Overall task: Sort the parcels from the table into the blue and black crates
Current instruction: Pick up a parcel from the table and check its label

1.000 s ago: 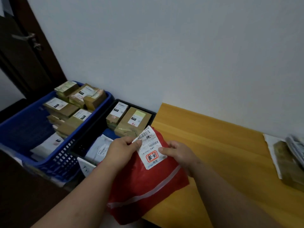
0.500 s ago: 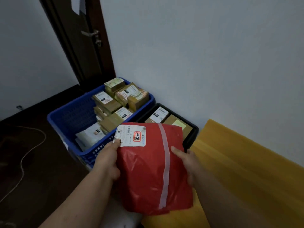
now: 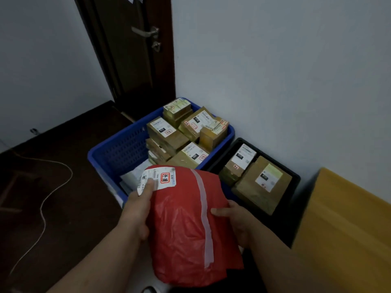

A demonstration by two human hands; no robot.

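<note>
A plain pale wall fills the upper part of the view, with a dark brown wooden door set in the corner and a dark floor below, across which a thin white cord trails. At the right edge stands a yellow wooden table, its corner just beside the crates. Against the wall sits a blue perforated plastic crate, stacked at its far end with brown cardboard boxes bearing white shipping labels, with flat white mailers lying lower at its near end. Directly to its right, touching it, is a black plastic crate holding two more brown cardboard parcels, each with a label on top. Held in the air in front of both crates, over the near end of the blue one, is a red plastic mailer bag with a pale adhesive strip running down it. The left hand grips the bag's left edge, its thumb pressed flat on the white shipping label with a red stamp at the bag's upper corner. The right hand holds the bag's right edge, thumb on the front and fingers curled behind it.
</note>
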